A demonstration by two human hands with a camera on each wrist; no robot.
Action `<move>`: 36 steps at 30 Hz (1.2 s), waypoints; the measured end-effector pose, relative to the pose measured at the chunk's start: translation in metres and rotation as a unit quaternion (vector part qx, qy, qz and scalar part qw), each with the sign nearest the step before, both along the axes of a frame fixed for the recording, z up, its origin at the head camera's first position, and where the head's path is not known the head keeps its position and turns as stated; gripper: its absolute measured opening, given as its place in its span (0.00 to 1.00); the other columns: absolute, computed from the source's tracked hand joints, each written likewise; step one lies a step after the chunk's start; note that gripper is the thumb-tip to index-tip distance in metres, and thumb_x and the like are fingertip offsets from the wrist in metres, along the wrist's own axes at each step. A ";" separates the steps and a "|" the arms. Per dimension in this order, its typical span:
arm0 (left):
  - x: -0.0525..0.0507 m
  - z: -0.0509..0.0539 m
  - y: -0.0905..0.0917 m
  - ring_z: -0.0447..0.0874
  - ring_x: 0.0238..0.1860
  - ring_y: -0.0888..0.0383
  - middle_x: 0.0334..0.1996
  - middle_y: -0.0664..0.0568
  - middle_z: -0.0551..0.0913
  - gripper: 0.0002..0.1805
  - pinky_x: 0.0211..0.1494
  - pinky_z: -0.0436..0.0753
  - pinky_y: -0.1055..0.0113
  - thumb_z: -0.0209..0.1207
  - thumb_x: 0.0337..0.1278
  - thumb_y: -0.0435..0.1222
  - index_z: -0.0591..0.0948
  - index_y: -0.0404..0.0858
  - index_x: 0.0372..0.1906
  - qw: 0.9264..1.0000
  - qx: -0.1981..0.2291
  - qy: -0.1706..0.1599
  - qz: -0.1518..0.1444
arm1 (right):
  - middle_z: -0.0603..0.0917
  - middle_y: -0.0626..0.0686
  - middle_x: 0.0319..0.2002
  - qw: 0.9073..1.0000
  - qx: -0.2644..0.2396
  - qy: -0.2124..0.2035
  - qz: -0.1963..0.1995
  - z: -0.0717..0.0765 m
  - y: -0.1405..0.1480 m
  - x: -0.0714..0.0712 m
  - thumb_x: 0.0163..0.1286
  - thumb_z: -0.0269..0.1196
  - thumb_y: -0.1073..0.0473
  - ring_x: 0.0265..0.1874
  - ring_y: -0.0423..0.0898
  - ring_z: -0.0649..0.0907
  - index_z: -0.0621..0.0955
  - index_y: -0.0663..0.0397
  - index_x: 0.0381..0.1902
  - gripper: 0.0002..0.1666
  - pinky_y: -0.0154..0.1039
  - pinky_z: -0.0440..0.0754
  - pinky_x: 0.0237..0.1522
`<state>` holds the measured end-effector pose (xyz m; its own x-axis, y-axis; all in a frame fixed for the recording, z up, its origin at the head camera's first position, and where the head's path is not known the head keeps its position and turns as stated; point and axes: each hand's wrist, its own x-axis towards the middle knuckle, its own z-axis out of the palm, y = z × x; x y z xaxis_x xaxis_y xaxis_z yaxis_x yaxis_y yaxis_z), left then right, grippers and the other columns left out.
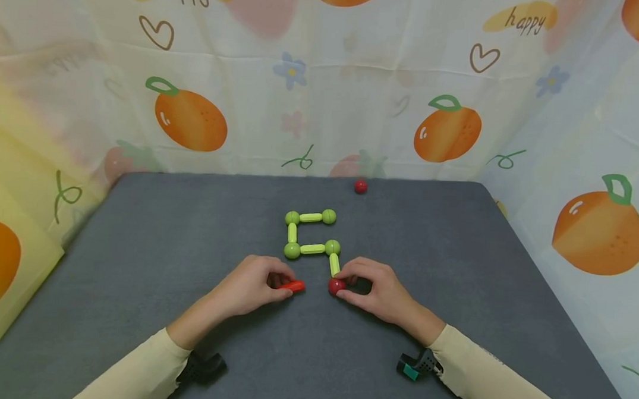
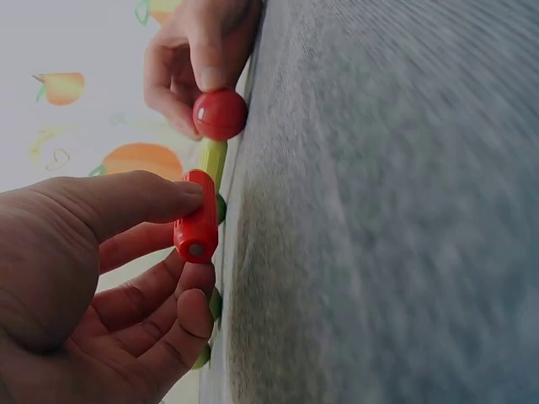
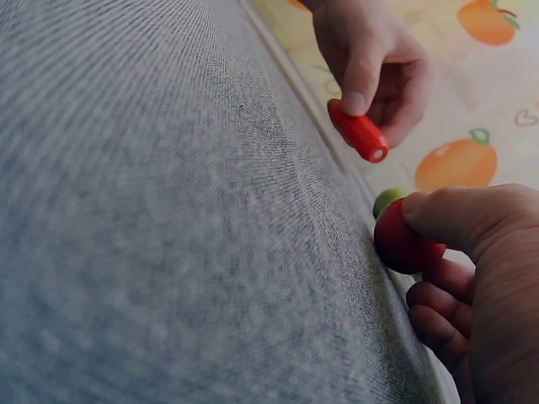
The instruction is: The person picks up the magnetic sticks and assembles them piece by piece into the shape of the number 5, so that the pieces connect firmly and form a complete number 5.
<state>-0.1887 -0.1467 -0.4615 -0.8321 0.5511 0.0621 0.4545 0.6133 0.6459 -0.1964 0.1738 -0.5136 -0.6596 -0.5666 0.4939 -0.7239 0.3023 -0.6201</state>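
Observation:
On the grey cloth lies an angular chain of green balls (image 1: 292,250) and yellow-green rods (image 1: 312,248). Its last rod (image 1: 334,264) points toward the near side and meets a red ball (image 1: 336,286). My right hand (image 1: 382,290) pinches that red ball between thumb and fingers; the right wrist view shows the ball (image 3: 404,237) under the thumb. To the left, my left hand (image 1: 254,285) pinches a short red rod (image 1: 293,286), held apart from the ball. A pale round tip shows on the end of the rod (image 2: 196,216) in the left wrist view.
Another red ball (image 1: 360,186) sits at the far edge of the grey table (image 1: 190,217). A curtain (image 1: 356,106) printed with oranges hangs behind and along the right side. Yellow cloth (image 1: 12,257) borders the left. A black wrist device (image 1: 420,366) hangs below the right sleeve.

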 end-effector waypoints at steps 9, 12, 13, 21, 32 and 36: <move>-0.003 0.000 0.015 0.79 0.29 0.67 0.30 0.66 0.83 0.09 0.35 0.82 0.66 0.77 0.61 0.32 0.94 0.45 0.45 1.000 -0.002 0.004 -0.009 | 0.85 0.39 0.47 1.000 0.018 -0.018 -0.009 0.004 -0.002 0.002 0.70 0.79 0.59 0.42 0.40 0.83 0.89 0.43 0.50 0.13 0.40 0.85 0.46; -0.005 0.001 0.020 0.79 0.29 0.67 0.29 0.66 0.83 0.08 0.34 0.82 0.66 0.77 0.62 0.33 0.94 0.45 0.45 1.000 -0.007 0.004 -0.012 | 0.85 0.40 0.47 1.000 0.017 -0.010 -0.007 0.004 -0.003 0.002 0.70 0.79 0.60 0.42 0.40 0.83 0.89 0.43 0.49 0.13 0.41 0.85 0.46; -0.005 0.001 0.022 0.78 0.29 0.67 0.30 0.66 0.84 0.08 0.34 0.82 0.66 0.77 0.62 0.33 0.94 0.45 0.45 1.000 -0.008 0.005 -0.013 | 0.86 0.41 0.47 1.000 0.015 -0.007 -0.006 0.004 -0.003 0.002 0.70 0.79 0.60 0.41 0.41 0.84 0.89 0.43 0.49 0.13 0.42 0.86 0.45; -0.009 0.002 0.033 0.80 0.32 0.66 0.36 0.64 0.88 0.08 0.38 0.82 0.67 0.77 0.64 0.34 0.95 0.45 0.46 0.999 -0.018 0.012 -0.027 | 0.86 0.43 0.49 1.000 0.009 -0.002 0.002 0.001 -0.001 0.002 0.69 0.79 0.62 0.41 0.42 0.85 0.90 0.45 0.51 0.14 0.41 0.87 0.45; -0.010 -0.001 0.038 0.79 0.31 0.68 0.36 0.64 0.89 0.08 0.36 0.82 0.68 0.76 0.65 0.33 0.95 0.43 0.46 0.999 -0.009 0.018 -0.038 | 0.85 0.42 0.49 1.000 0.013 -0.009 -0.002 0.004 -0.001 0.002 0.69 0.79 0.61 0.40 0.41 0.85 0.91 0.44 0.51 0.15 0.40 0.87 0.44; -0.011 -0.001 0.040 0.77 0.28 0.68 0.32 0.65 0.87 0.08 0.33 0.81 0.67 0.76 0.65 0.33 0.95 0.43 0.46 0.999 -0.007 0.013 -0.040 | 0.86 0.43 0.49 1.000 0.008 -0.003 0.003 0.003 -0.001 0.001 0.69 0.79 0.61 0.40 0.42 0.85 0.91 0.44 0.52 0.15 0.40 0.87 0.43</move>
<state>-0.1999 -0.1071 -0.4629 -0.7834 0.6170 0.0756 0.5196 0.5832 0.6244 -0.1950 0.1725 -0.5108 -0.6597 -0.5781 0.4802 -0.7215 0.3084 -0.6199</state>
